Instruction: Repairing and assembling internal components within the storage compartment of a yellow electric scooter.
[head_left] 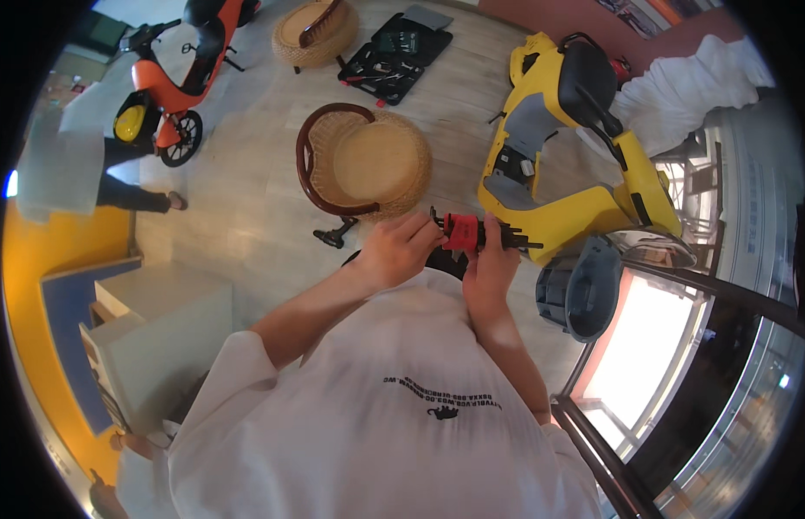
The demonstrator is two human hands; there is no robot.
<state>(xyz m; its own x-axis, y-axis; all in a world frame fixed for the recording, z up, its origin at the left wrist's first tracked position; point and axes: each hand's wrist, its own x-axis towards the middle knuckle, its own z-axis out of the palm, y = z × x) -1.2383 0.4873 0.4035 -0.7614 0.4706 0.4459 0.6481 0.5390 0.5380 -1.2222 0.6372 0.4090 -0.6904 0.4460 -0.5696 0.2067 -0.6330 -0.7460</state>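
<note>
White T-shirt (376,424) nearest; past it, closer in than the wicker chair (381,164) and to its right, the right hand (493,272) grasps a red-sleeved hex-key set (460,232); the left hand (400,251) pinches its end. I'd brace the sleeve, easing single keys.

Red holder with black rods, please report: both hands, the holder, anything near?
Left hand at its left end, right hand gripping its right. Red holder between them, black rods poking out rightward. Wicker chair beyond, yellow scooter at right.
</note>
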